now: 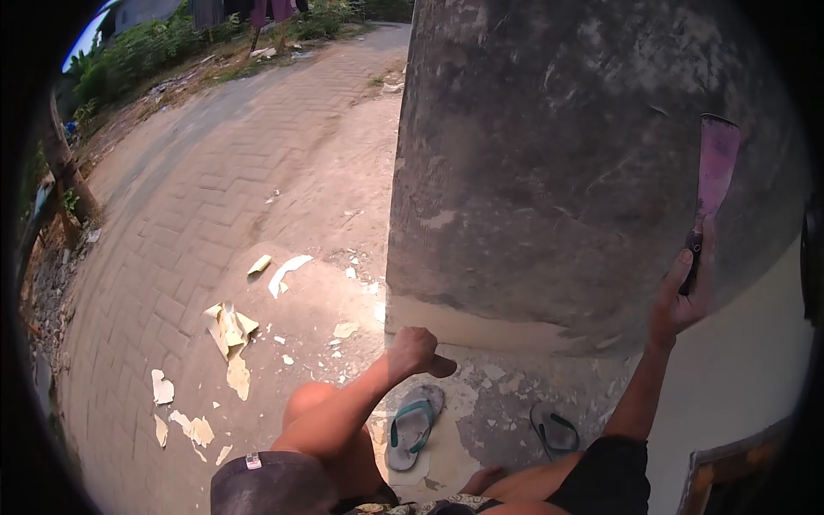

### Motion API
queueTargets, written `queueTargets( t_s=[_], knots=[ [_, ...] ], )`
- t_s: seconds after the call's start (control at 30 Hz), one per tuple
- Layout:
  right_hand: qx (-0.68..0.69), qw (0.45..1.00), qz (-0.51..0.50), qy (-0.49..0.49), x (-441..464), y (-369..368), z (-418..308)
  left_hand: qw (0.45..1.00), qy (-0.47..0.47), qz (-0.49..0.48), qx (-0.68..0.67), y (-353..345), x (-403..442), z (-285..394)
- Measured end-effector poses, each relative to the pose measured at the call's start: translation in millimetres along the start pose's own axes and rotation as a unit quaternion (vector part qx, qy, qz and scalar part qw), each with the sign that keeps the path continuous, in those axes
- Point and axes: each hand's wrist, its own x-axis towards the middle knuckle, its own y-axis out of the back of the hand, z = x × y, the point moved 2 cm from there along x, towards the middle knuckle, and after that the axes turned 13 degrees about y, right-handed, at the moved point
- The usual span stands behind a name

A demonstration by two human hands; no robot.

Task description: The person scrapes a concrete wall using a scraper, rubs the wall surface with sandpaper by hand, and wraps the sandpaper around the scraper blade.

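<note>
scraper (716,167): upright at the right of the view, slight tilt, pinkish blade uppermost, dark handle below. it is held in front of the dark, blotchy wall face (549,172); whether the blade touches that face cannot be told.

right hand (685,300): wrapped on the handle, thumb pressed along it, 1 finger stretched up toward the blade's base.

left hand (415,350): low, near the wall's bottom left corner, fingers curled inward; cannot tell whether they pinch anything, or touch the wall.

pale strip (481,322) along the foot of the dark face. below it, 2 slippers (415,429) with green straps, well apart on rough, patchy ground; bare toes (483,478) between them. dark shorts (605,481) on the person.

left of the wall: yellowish flakes (239,378) scattered over sunlit ground, 1 crumpled piece (228,326) among them. farther out, brick paving (232,202) curves upward past green plants (142,62). lower right: pale wall (721,378) and a worn brown frame (712,468).
</note>
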Motion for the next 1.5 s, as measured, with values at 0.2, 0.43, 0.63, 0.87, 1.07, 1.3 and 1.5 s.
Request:
queueTargets(
  t_s=[0.2, 0.43, 0.63, 0.87, 1.07, 1.3, 1.5],
  knots=[
    [0.051, 0.996, -0.015, -0.072, -7, -3, 9, 0.985, -0.081, 0.142, -0.058, 20, -22, -2],
    [0.023, 0.994, -0.084, -0.071, -6, -12, 9, 0.987, -0.075, 0.139, -0.038, 11, -17, -3],
    [0.043, 0.968, -0.156, -0.193, -11, -25, 1, 0.988, -0.063, 0.141, -0.027, 9, -18, -4],
    [0.065, 0.95, -0.193, -0.236, -3, -28, -18, 0.994, -0.038, 0.105, -0.018, -12, -1, -14],
    [0.069, 0.954, -0.193, -0.217, -5, -37, -22, 0.994, -0.027, 0.104, -0.024, 0, -14, -16],
    [0.04, 0.965, -0.215, -0.145, -1, -42, -32, 0.99, -0.027, 0.13, -0.053, 14, -27, -20],
    [0.018, 0.959, -0.228, -0.166, -3, -44, -35, 0.991, -0.001, 0.116, -0.061, 11, -20, -21]
  ],
)
